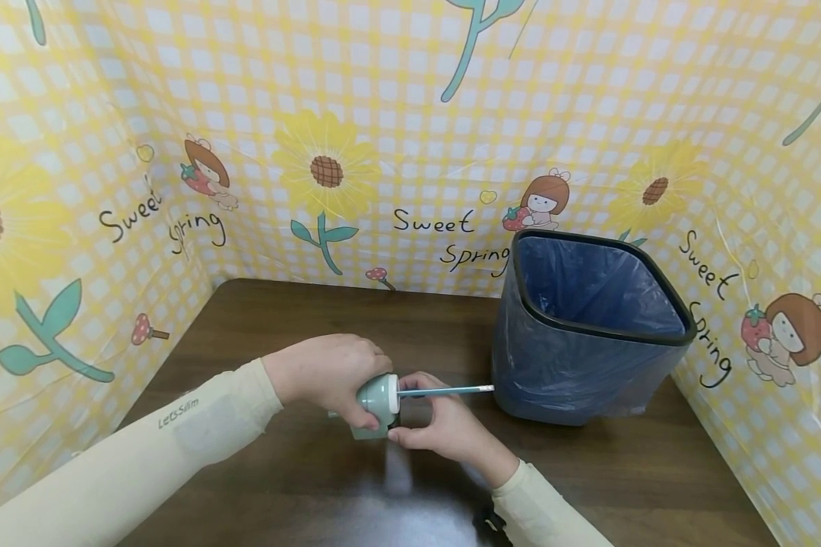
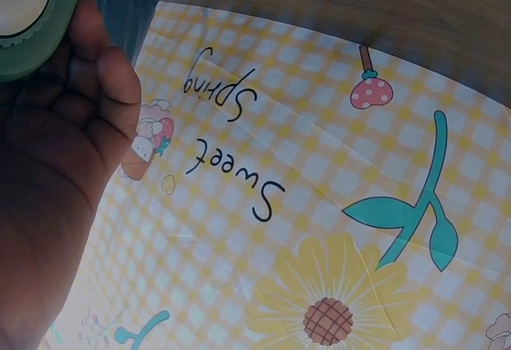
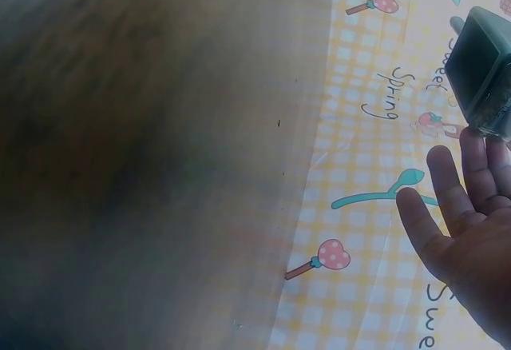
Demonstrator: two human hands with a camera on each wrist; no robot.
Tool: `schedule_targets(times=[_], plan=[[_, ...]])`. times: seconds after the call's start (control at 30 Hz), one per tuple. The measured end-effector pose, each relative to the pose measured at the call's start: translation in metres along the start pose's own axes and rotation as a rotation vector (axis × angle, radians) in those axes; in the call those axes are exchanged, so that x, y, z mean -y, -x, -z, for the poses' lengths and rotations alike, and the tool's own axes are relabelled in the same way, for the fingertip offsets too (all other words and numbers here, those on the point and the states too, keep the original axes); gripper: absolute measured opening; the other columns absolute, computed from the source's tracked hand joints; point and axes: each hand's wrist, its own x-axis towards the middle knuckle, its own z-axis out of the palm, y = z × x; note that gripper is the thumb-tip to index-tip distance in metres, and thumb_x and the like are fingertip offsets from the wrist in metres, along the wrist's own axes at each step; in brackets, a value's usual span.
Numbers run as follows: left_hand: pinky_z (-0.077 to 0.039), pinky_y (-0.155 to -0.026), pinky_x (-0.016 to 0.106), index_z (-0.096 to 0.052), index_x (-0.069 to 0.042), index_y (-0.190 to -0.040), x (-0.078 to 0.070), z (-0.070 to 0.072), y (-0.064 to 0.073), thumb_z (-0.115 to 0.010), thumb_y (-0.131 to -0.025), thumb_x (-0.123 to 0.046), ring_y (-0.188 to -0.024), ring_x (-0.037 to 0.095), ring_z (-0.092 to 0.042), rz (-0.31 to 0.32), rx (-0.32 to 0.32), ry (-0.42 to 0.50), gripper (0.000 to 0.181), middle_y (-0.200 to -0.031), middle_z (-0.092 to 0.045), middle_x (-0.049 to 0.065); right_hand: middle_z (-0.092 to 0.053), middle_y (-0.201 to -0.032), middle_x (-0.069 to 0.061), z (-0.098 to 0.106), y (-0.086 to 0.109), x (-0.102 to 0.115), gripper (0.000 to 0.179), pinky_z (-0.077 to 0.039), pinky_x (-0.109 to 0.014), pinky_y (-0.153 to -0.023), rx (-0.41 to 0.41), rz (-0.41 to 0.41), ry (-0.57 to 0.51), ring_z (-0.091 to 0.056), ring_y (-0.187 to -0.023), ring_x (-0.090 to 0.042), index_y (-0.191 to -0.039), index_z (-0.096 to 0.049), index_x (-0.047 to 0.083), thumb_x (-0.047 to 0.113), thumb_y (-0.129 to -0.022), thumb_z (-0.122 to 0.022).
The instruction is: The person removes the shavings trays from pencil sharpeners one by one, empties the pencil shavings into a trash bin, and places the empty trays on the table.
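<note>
A light green pencil sharpener [image 1: 378,400] with a white front ring is held above the table. A blue pencil [image 1: 451,390] sticks out of its front toward the right. My left hand [image 1: 328,376] grips the sharpener's body from above, thumb on the near side. At the sharpener's front end, my right hand [image 1: 445,418] holds the lower part, beside a dark strip, with thumb and fingers. In the left wrist view the sharpener's green rim [image 2: 60,30] shows beside curled fingers. The right wrist view shows the sharpener's dark, shaded boxy body [image 3: 479,66] at the fingertips.
To the right of the hands stands a trash bin [image 1: 561,380] lined with a blue plastic bag, its black rim facing up. The brown wooden table [image 1: 280,319] is enclosed by yellow checked cloth walls [image 1: 410,152]. A small black object [image 1: 490,520] lies by the right sleeve.
</note>
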Motion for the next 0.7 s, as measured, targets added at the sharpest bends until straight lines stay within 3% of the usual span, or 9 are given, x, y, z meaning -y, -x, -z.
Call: schedule_targets(times=[0.7], plan=[[-0.049,-0.066,0.021,-0.068,-0.017,-0.1,0.0002,-0.0007,-0.0007,-0.084,-0.074,-0.056,-0.073,0.002,-0.054,-0.007,-0.002,-0.009,0.049,-0.083,-0.06,-0.016,-0.063,-0.122,0.015,0.0004,0.0018,0.0008,0.053,-0.046,-0.054,-0.106,-0.003,-0.002,-0.028,-0.057,-0.12,-0.01,-0.122,-0.062,0.027,0.033,-0.077,-0.088]])
